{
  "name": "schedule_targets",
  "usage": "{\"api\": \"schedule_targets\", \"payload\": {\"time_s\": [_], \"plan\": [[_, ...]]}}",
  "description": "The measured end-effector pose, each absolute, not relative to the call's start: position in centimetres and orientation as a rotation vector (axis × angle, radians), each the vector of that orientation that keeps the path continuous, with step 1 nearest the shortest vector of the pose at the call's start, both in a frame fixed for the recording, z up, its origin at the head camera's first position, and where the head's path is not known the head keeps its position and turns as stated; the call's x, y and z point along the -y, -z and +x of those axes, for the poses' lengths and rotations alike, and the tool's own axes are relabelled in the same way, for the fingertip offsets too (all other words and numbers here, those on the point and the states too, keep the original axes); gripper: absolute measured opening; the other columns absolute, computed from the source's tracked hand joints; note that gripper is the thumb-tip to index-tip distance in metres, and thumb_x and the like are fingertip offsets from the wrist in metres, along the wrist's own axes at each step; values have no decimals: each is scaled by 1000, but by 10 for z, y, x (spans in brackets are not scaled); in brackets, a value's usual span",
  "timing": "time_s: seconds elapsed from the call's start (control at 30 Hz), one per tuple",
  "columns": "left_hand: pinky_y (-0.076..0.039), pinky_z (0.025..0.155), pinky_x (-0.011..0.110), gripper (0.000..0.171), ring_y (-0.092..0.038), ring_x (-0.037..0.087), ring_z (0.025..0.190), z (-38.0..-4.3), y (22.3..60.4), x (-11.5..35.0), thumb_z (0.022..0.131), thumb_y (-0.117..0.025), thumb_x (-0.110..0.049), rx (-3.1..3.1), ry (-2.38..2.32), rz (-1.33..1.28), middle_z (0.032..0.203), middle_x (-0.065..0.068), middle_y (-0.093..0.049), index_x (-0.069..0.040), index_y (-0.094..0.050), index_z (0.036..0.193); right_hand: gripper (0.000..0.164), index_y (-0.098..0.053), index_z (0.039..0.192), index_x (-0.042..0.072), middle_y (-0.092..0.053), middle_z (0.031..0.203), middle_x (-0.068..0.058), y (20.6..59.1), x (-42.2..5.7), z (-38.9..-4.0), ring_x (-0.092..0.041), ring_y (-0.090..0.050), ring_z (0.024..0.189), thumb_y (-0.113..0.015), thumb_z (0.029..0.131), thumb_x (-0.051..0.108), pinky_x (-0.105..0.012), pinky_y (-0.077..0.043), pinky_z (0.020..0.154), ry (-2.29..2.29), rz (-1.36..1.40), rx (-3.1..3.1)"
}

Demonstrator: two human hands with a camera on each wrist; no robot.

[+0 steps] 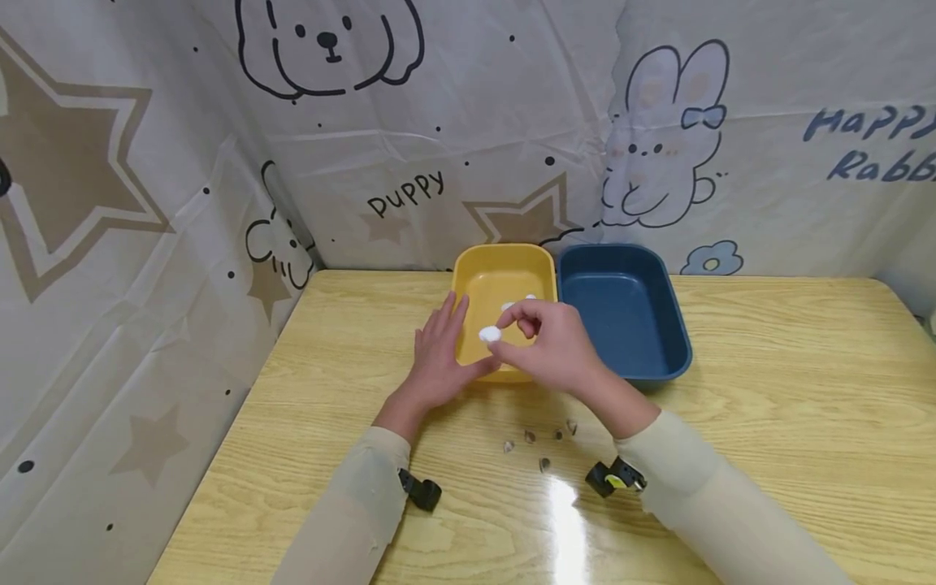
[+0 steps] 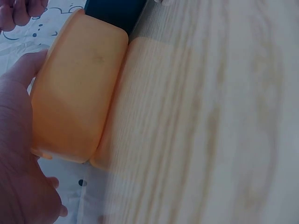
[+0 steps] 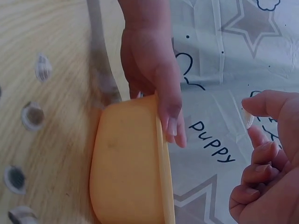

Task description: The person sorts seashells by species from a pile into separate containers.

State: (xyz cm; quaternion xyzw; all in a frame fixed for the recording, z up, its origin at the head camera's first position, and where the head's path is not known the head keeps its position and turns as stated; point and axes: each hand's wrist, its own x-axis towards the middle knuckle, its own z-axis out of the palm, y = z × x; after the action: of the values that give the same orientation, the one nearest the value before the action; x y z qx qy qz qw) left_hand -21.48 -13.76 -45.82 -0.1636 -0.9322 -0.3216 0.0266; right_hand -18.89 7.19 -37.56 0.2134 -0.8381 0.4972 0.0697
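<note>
Over the yellow bin point(image 1: 504, 268), my right hand point(image 1: 559, 345) pinches a small white ribbed shell point(image 1: 490, 333) between thumb and index finger. In the right wrist view the shell point(image 3: 248, 119) shows edge-on at the fingertips, with the other fingers folded in. My left hand point(image 1: 439, 361) rests at the bin's near left corner, straight fingers spread along its left side and thumb along the front rim. The left wrist view shows that thumb against the bin's outer wall point(image 2: 79, 88). More white pieces point(image 1: 508, 307) lie inside the bin, partly hidden by my right hand.
A dark blue bin point(image 1: 621, 317) stands against the yellow one's right side. Several small brown-grey shells point(image 1: 530, 436) are scattered on the wooden table point(image 1: 790, 390) in front of the bins. A printed cloth point(image 1: 468, 106) hangs behind the table and along its left.
</note>
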Motion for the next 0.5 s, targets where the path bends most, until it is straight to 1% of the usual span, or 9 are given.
{"api": "schedule_targets", "payload": {"time_s": [0.07,0.17,0.37,0.5], "plan": [[-3,109,70,109,-8,39,149,-214,458,137,82,-57,-78,2884,997,-498,167,-1,1,-22,-10,163,18,-71,88,10,-47,68,-12,375,-72,-193,-20,-43,63,-84,80,20,-35,-33,62,-1490,624,2519],[-3,110,69,105,-7,38,149,-214,457,137,85,-62,-70,2890,1008,-487,167,-2,1,-23,-9,163,18,-71,88,10,-48,69,-15,376,-71,-198,-20,-44,64,-84,80,20,-34,-33,61,-1489,605,2512],[0,111,67,103,-6,38,149,-214,457,136,86,-66,-64,2898,1027,-467,167,-3,1,-25,-10,163,18,-71,88,9,-48,69,-10,378,-70,-208,-19,-46,64,-83,81,19,-31,-33,58,-1501,565,2484],[-1,111,67,103,-6,38,149,-214,457,136,85,-66,-64,2891,1037,-470,167,-3,1,-24,-10,163,18,-71,90,8,-46,69,-6,380,-70,-217,-19,-46,63,-82,82,19,-29,-33,54,-1514,513,2464]]}}
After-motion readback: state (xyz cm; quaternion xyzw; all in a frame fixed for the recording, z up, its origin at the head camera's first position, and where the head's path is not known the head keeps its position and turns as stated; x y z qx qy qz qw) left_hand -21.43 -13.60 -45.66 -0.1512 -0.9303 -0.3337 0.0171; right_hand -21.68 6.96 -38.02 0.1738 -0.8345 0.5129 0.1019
